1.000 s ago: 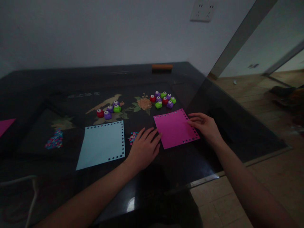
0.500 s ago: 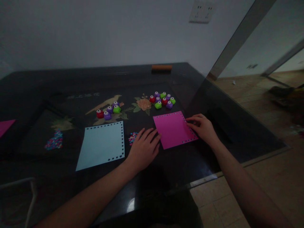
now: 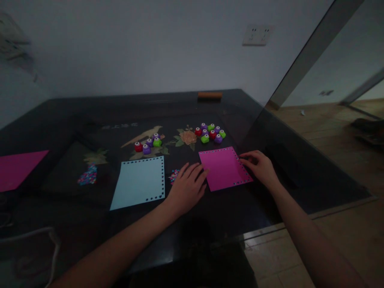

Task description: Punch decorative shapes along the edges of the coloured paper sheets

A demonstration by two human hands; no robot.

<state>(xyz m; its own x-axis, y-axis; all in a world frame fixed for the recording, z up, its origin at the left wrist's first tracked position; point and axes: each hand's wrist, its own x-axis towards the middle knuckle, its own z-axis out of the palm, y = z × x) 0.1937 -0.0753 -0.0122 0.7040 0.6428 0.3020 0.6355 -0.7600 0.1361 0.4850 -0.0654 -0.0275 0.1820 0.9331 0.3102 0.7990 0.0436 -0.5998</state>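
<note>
A pink paper sheet (image 3: 222, 170) lies on the dark table, with small punched shapes along its top, right and part of its bottom edge. My left hand (image 3: 187, 188) rests palm down, fingers outstretched, the fingertips on the sheet's left edge. At its right edge, the thumb and fingers of my right hand (image 3: 261, 168) pinch the paper. To the left lies a light blue paper sheet (image 3: 139, 182) with punched holes along three edges. Between the sheets is a small pile of coloured paper bits (image 3: 174, 176), partly behind my left hand.
Small craft punches in red, purple and green stand in a right cluster (image 3: 212, 134) and a left cluster (image 3: 146, 149). More paper bits (image 3: 89, 175) and another pink sheet (image 3: 19, 170) lie left. A brown roll (image 3: 209, 96) sits near the table's back edge.
The view has shifted, so everything on the table appears farther right and mostly lower. Both hands keep about the same places on the pink sheet.
</note>
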